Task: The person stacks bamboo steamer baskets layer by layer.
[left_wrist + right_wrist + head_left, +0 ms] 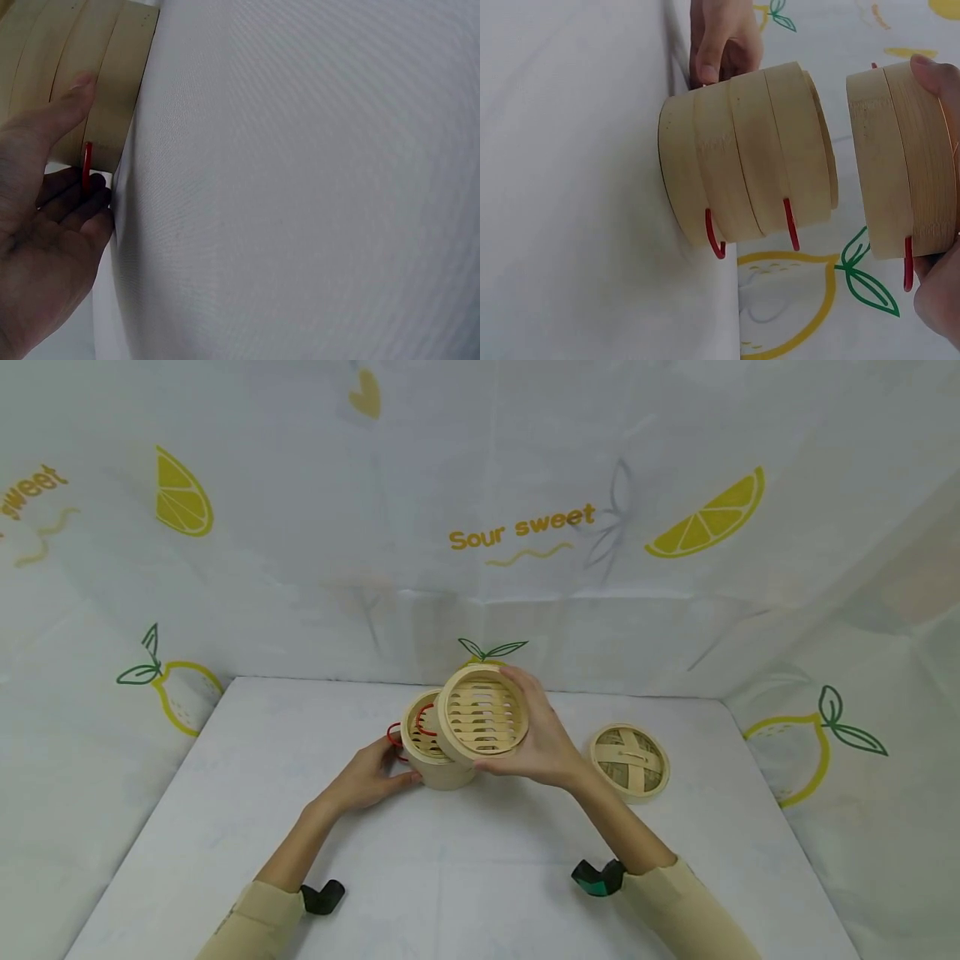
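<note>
My right hand [536, 735] grips a round bamboo steamer basket [483, 710] by its wall, tilted so the slatted base faces the head camera. In the right wrist view this raised basket [889, 165] stands apart from the stacked bamboo steamer baskets [742, 150]. The stack rests upright on the table, partly hidden in the head view by the raised basket. At the left side of the stack, my left hand [375, 777] holds it low down. Its thumb lies on the wall in the left wrist view, with fingers beside a red loop handle [87, 165].
A woven bamboo steamer lid [630, 762] lies on the white table [450, 893], to the right of the stack. Behind the table hangs a white curtain [525, 452] with lemon prints. Dark wrist devices [598, 878] sit at both sleeves.
</note>
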The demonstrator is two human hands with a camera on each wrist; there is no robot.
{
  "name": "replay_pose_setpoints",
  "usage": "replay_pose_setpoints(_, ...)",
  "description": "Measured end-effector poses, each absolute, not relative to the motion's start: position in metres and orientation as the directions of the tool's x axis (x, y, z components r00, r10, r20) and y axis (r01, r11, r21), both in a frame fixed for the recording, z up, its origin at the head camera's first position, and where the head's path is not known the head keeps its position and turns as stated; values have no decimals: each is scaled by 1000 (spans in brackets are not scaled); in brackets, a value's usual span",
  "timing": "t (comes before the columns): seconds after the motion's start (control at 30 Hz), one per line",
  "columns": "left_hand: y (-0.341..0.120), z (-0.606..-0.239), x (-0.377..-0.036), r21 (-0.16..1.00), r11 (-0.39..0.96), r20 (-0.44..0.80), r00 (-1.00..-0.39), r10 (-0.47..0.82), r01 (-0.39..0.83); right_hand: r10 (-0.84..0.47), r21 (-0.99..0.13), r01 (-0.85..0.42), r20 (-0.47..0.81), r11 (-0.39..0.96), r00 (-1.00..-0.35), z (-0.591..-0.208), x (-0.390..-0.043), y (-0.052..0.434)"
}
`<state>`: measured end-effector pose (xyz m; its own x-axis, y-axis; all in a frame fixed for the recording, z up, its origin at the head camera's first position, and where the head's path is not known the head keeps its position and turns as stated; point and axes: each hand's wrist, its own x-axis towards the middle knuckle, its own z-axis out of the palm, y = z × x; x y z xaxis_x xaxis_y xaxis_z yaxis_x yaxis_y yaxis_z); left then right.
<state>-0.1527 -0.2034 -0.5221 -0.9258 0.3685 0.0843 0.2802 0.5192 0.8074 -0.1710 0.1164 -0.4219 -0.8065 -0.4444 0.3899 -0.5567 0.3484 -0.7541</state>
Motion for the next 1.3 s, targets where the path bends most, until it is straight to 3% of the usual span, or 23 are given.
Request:
replay_pose_setpoints(0.37,-205,-526,-154,793,534,93,-924,370,293,-453,-743,-597,438,303,-776,-429,-174,102)
replay_pose_setpoints(0.9,-204,-524,-153,790,535,103,-925,365,299,-420,-758,-564,418,328,-806,-430,-173,90)
replay_pose_setpoints(1.3,-203,-523,-152,784,556,84,-934,346,277,-425,-744,-584,437,325,-793,-432,-179,82)
